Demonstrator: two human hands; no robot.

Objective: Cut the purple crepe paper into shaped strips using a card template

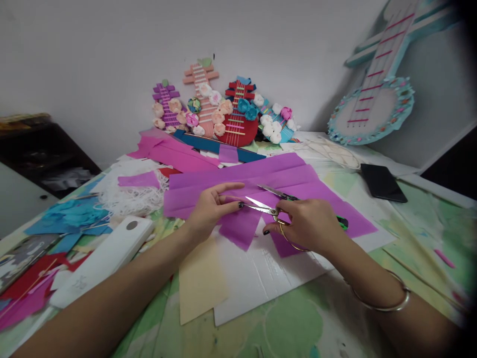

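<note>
My right hand (307,223) is wrapped round the gold-handled scissors (263,207), whose parted blades point left toward my left fingertips. A thin pinkish strip (233,199) is pinched in my left hand (214,206) and runs toward the blades. Below both hands lies a large purple sheet (309,181), with smaller purple pieces (238,231) at its near edge. A second pair of scissors (274,191) rests on the sheet just beyond my right hand. Part of a green-and-black tool (342,222) shows at the right of that hand. White board (257,283) lies underneath.
Paper guitars with flowers (236,112) stand against the wall. A larger guitar (372,107) leans at right, near a black phone (383,183). White shredded strands (128,191), a white device (104,258) and blue paper (72,216) lie left. Yellow paper (203,281) is at the front.
</note>
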